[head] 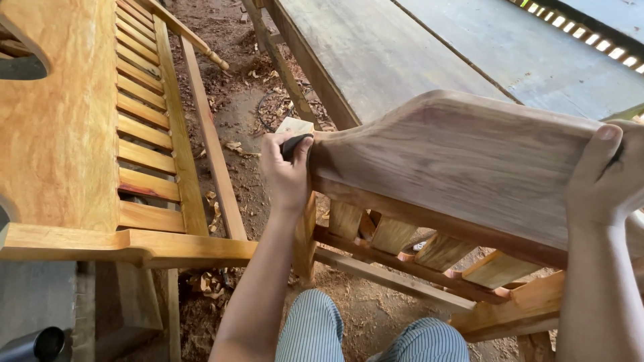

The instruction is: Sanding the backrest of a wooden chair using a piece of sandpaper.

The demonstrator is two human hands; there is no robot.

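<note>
My left fingers (295, 151) are pressed around a small dark block (295, 143), pinching it against the end of the wide board (463, 161). The block sits right at the board's left end, so that hand is the one on it. My right fingers (597, 157) are curled over the board's far right end, gripping its edge.

The board runs long from left to right between my two hands, and its right end tilts up a bit. It is smooth brown wood with a rounded top corner. It is the top part of a chair (429, 258). Below the board are short slats, then a long rail. My knees in striped trousers (315, 328) are below the chair.

Left of the board stands a bench (144, 134) of pale orange wood with many slats. Above the board is a big grey desk (376, 47). The floor (235, 114) between them is dirt with wood chips and shavings. A dark pipe end (37, 345) shows far down left of the board.
</note>
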